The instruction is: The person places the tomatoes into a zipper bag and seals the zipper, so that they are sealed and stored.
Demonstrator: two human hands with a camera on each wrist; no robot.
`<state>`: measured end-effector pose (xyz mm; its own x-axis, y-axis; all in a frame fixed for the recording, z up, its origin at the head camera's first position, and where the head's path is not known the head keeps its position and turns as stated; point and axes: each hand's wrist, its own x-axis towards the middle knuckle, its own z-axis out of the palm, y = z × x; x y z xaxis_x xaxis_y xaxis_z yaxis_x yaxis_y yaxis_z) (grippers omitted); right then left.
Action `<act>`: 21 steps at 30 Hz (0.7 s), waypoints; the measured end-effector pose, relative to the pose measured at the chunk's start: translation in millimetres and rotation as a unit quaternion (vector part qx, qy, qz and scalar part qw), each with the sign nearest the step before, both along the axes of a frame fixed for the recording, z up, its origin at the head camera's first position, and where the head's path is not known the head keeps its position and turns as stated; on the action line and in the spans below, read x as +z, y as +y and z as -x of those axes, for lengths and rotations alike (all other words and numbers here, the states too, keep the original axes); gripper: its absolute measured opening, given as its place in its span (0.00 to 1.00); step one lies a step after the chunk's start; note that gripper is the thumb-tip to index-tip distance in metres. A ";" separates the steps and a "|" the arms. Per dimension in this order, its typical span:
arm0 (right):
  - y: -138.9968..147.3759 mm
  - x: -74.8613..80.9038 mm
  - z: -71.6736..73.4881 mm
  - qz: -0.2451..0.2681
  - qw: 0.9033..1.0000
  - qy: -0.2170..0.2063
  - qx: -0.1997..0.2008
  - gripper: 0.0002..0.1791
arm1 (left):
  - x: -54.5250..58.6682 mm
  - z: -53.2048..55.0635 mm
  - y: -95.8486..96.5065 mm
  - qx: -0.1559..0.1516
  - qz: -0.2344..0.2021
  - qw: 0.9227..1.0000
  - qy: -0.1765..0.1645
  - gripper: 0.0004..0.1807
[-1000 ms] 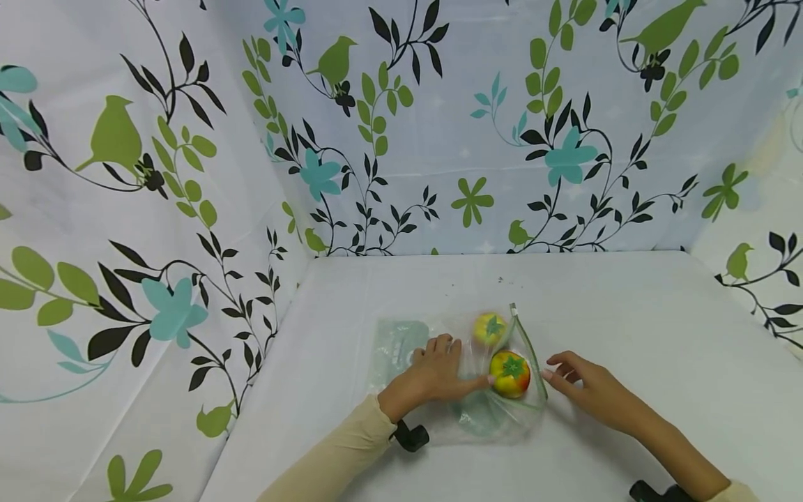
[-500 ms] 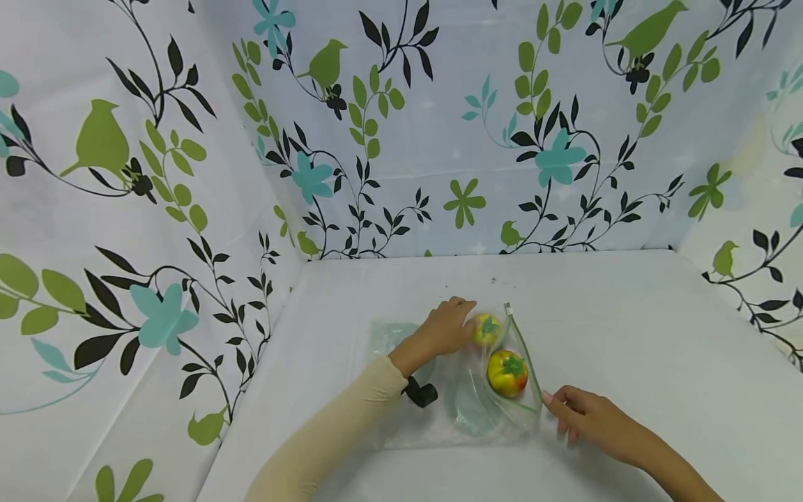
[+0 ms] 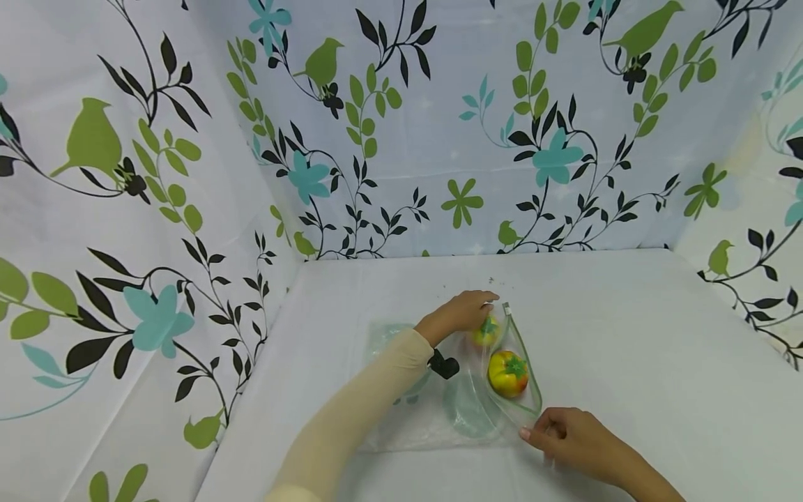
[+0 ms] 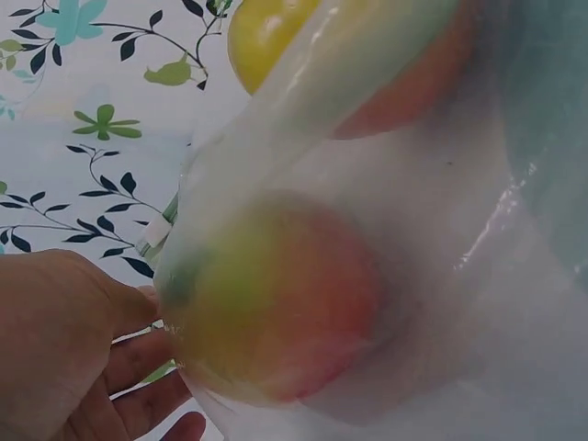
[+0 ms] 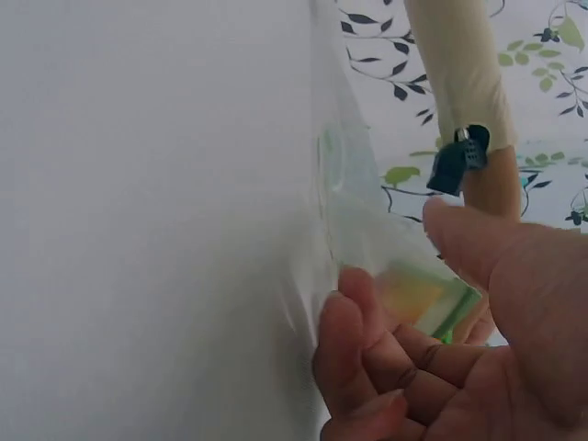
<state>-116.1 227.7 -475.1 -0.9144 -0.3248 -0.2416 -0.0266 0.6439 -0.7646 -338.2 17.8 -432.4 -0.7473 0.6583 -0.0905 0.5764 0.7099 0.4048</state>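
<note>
A clear plastic zip bag (image 3: 433,425) lies flat on the white table, its green-edged mouth gaping to the right. Inside are two yellow-and-red fruits with green leafy tops: a nearer fruit (image 3: 508,374) by the mouth and a farther fruit (image 3: 486,330) under the film. My left hand (image 3: 467,310) reaches over the bag beside the farther fruit, near the zip's far end (image 3: 507,307); in the left wrist view its fingers (image 4: 152,395) are spread behind that fruit. My right hand (image 3: 574,443) is at the mouth's near corner, fingers bent, thumb (image 5: 459,234) apart from them.
The white table (image 3: 627,335) extends around the bag. Patterned cloth (image 3: 389,139) with leaves and birds hangs behind and along both sides. A black device (image 3: 444,364) is on my left wrist. Pale green patches (image 3: 467,404) are printed on the bag.
My left hand has moved from over the bag's middle to the far end of its mouth. My right hand has moved toward me to the near corner. Both fruits stay inside.
</note>
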 end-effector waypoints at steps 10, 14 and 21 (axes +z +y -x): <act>-8.2 -5.9 -0.3 0.003 1.000 0.015 -0.027 0.21 | -2.3 5.8 10.8 -0.004 0.016 1.000 0.000 0.22; -9.9 -7.9 -1.4 0.008 0.999 0.023 -0.031 0.19 | -2.0 6.1 11.5 0.001 0.015 1.000 0.008 0.21; -10.8 -6.9 -3.3 0.021 0.998 0.039 -0.042 0.15 | 3.3 5.0 7.0 0.011 0.010 0.999 0.031 0.15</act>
<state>-112.8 216.9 -482.1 -0.9540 -0.2554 -0.1570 -0.0342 0.6131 -0.7893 -343.2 24.8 -429.1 -0.7662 0.6401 -0.0567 0.5838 0.7303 0.3548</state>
